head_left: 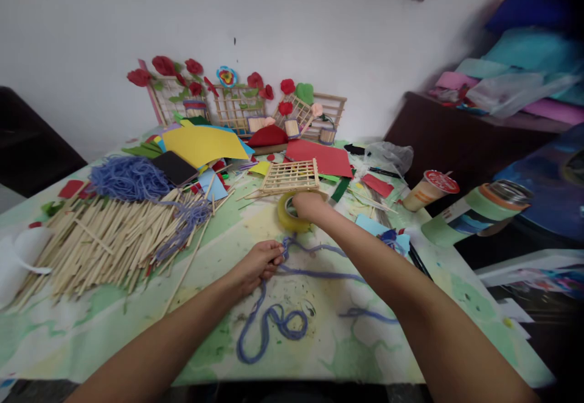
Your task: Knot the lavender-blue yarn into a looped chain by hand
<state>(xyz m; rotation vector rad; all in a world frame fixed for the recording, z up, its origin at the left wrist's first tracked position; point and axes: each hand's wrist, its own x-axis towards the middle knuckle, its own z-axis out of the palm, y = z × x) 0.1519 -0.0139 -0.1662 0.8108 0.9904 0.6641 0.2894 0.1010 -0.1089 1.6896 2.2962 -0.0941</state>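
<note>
Left grip [259, 265] pinching blue yarn [286, 248] between fingertips | right grip [310, 206] at tape roll [292, 223] (fingers hidden, can't tell closure)

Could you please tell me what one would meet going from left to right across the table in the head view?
White container, wooden sticks, left hand, tape roll, drink cup with red lid, flask with metal top.

The left forearm [182, 324] and right forearm [387, 263] are bare, narrowing to slim wrists; the left hand [259, 264] and right hand [311, 206] are ungloved, the right's fingers mostly hidden.
</note>
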